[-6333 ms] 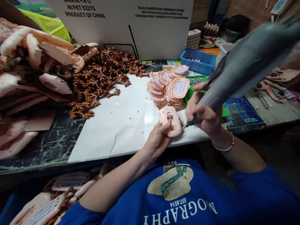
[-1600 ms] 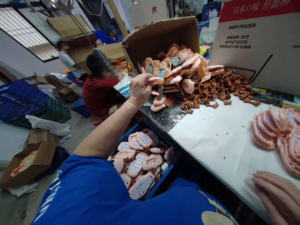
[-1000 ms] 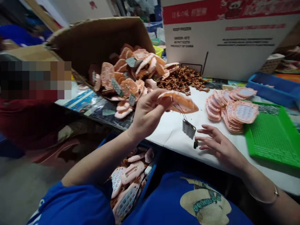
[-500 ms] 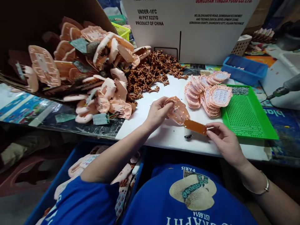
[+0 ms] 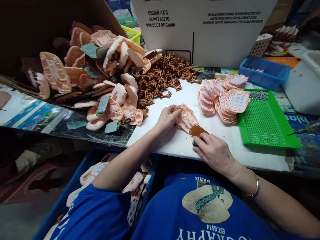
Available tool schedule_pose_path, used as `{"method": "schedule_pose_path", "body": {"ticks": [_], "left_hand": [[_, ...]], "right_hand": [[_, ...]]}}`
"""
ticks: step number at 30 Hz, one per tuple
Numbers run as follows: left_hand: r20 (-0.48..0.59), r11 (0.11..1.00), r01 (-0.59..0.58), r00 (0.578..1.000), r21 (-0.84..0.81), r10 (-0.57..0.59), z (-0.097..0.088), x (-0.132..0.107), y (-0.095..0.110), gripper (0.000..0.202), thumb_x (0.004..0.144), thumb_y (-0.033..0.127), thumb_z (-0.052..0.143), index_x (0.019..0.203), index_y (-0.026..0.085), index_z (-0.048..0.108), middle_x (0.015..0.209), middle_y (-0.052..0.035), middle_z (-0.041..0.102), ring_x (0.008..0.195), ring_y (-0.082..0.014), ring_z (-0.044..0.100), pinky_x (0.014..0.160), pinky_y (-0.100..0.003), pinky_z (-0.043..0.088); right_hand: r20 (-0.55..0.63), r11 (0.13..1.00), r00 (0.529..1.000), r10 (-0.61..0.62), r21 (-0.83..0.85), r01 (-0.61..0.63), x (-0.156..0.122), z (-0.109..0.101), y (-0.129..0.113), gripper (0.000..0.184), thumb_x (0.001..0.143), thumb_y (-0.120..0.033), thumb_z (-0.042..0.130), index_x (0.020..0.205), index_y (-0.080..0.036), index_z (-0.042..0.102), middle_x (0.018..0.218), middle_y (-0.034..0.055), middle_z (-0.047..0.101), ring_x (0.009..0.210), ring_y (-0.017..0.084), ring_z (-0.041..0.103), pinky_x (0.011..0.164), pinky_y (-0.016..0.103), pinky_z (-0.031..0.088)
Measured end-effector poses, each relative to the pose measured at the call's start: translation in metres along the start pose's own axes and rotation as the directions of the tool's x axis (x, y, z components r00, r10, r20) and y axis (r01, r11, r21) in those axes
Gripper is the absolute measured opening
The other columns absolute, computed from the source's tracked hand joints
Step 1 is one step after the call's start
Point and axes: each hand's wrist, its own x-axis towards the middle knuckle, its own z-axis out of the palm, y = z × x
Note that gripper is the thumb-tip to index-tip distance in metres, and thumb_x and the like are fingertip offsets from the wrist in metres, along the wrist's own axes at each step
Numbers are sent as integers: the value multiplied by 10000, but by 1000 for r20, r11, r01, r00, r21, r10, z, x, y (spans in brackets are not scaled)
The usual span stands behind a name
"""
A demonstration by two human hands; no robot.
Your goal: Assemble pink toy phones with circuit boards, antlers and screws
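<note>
Pink shell is gripped at its rim by left hand; brown board is pinched by right hand, best laid flat, thin wires kept clear

On the surface, near its front edge, a shell lies between our left hand and right hand. Behind it is a heap of clips. Left is a shell pile; right, a stack, then a tray.
</note>
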Motion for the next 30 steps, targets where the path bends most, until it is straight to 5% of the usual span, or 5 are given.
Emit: {"method": "schedule_pose_path", "body": {"ticks": [12, 17, 20, 24, 30], "left_hand": [[98, 928, -126, 990, 352, 97, -15, -17, 3, 278, 856, 389, 532, 818, 146, 660, 721, 1, 604, 675, -144, 549, 634, -246, 453], [100, 810, -263, 964, 524, 248, -12, -30, 12, 294, 844, 278, 596, 1102, 163, 678, 1177, -127, 645, 1083, -270, 562, 974, -411, 441], [423, 569, -621, 784, 539, 454, -4, -37, 27, 387, 915, 360, 594, 1243, 157, 625, 1286, -162, 618, 1155, -293, 544, 999, -428, 415], [813, 384, -851, 486, 357, 321, 17, -40, 45, 394, 893, 359, 670, 1231, 163, 623, 1161, -127, 692, 1066, -268, 594, 872, -367, 428], [896, 171, -916, 394, 364, 205, 38, -40, 56, 315, 809, 283, 726, 1087, 147, 672, 943, -117, 724, 901, -259, 609, 739, -352, 387]], "right_hand": [[32, 969, 995, -94, 231, 84, -33, -7, 3, 145, 1009, -271, 533, 1031, -183, 645, 864, 28, 632, 745, 156, 600, 682, 309, 419], [-54, 976, 993, -107, 182, 115, -40, -8, -2, 124, 989, -216, 565, 1038, -150, 657, 857, 53, 655, 766, 175, 589, 686, 324, 429], [-43, 984, 993, -109, 136, 114, -39, -8, -4, 141, 985, -206, 565, 1047, -133, 668, 849, 69, 664, 755, 188, 567, 676, 341, 426], [-71, 992, 993, -99, 69, 104, -42, -8, -8, 163, 979, -171, 559, 1088, -134, 674, 889, 89, 694, 776, 201, 556, 684, 353, 422], [-91, 988, 985, -146, 27, 149, -50, -6, -6, 178, 946, -122, 587, 1100, -118, 676, 940, 106, 723, 757, 210, 537, 677, 364, 419]]}}
